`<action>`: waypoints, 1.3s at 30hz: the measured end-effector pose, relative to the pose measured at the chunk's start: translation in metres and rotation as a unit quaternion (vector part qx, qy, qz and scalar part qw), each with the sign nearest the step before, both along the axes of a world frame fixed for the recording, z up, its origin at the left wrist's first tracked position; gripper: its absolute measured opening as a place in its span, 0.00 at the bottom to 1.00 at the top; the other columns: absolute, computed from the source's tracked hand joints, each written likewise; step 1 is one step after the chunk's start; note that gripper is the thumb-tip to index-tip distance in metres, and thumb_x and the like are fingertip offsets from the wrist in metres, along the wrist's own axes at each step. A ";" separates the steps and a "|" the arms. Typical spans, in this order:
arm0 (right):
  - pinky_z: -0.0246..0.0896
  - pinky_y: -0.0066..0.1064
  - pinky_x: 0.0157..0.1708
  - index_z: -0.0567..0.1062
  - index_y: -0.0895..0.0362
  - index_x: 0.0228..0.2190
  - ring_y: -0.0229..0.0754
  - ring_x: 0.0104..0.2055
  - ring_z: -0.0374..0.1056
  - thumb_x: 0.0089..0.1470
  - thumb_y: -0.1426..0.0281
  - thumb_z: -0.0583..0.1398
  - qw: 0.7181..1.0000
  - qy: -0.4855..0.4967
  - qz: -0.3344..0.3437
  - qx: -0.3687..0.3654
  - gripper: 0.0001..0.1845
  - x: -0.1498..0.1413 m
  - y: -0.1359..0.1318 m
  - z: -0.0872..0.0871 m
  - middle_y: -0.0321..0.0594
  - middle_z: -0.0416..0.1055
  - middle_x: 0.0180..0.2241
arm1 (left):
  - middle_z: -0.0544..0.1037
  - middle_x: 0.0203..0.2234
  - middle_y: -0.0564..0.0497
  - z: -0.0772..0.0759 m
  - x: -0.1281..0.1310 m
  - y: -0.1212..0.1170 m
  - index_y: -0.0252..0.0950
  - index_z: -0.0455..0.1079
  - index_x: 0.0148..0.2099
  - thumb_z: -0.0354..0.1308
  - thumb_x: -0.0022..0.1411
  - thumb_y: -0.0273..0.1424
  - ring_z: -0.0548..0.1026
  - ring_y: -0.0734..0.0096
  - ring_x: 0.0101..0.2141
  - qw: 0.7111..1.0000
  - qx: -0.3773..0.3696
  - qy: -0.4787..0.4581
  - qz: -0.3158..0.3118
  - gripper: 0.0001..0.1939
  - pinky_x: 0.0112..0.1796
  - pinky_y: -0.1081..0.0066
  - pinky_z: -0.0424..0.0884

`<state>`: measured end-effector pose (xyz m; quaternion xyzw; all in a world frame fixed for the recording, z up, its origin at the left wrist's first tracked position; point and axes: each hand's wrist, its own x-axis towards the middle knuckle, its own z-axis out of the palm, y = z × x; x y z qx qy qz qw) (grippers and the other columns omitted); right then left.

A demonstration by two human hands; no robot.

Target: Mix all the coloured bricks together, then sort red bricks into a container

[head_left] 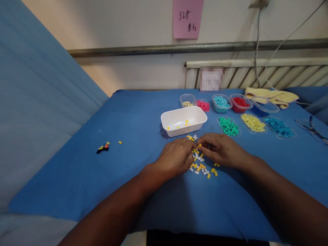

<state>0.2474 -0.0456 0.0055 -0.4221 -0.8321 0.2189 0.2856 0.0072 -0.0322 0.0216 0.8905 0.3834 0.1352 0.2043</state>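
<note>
A loose heap of small yellow and white bricks lies on the blue cloth in front of me. My left hand rests over the heap's left side with its fingers curled. My right hand sits at the heap's right side, its fingertips pinched on a small yellow brick where the two hands meet. Just behind the hands stands a white rectangular tray with a few yellow bricks in it.
Behind the tray, clear tubs hold cream, pink, light blue and red bricks; lids carry green, yellow and blue ones. A few dark and orange bits lie far left. A yellow towel lies at the back right.
</note>
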 end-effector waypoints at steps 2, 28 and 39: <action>0.64 0.31 0.34 0.80 0.53 0.40 0.40 0.33 0.73 0.69 0.68 0.63 1.000 0.011 -0.006 -0.012 0.05 -0.002 -0.002 0.003 0.37 0.80 0.34 | 0.83 0.40 0.47 -0.001 0.000 0.000 0.37 0.80 0.50 0.58 0.67 0.25 0.80 0.62 0.40 0.994 -0.032 -0.099 0.026 0.13 0.42 0.62 0.75; 0.78 0.45 0.48 0.85 0.53 0.53 0.50 0.41 0.83 0.71 0.65 0.63 0.960 0.063 -0.205 0.181 0.14 -0.037 0.036 0.017 0.48 0.87 0.50 | 0.85 0.50 0.45 0.019 -0.020 0.036 0.39 0.80 0.52 0.57 0.78 0.26 0.82 0.65 0.52 0.933 0.193 -0.294 0.076 0.09 0.56 0.59 0.78; 0.76 0.41 0.40 0.85 0.53 0.50 0.49 0.39 0.82 0.72 0.66 0.61 0.967 0.001 -0.179 0.180 0.13 0.013 0.012 0.003 0.45 0.87 0.42 | 0.84 0.46 0.46 0.016 -0.040 0.018 0.37 0.79 0.54 0.56 0.80 0.29 0.82 0.66 0.46 0.981 0.130 -0.142 -0.033 0.10 0.48 0.65 0.77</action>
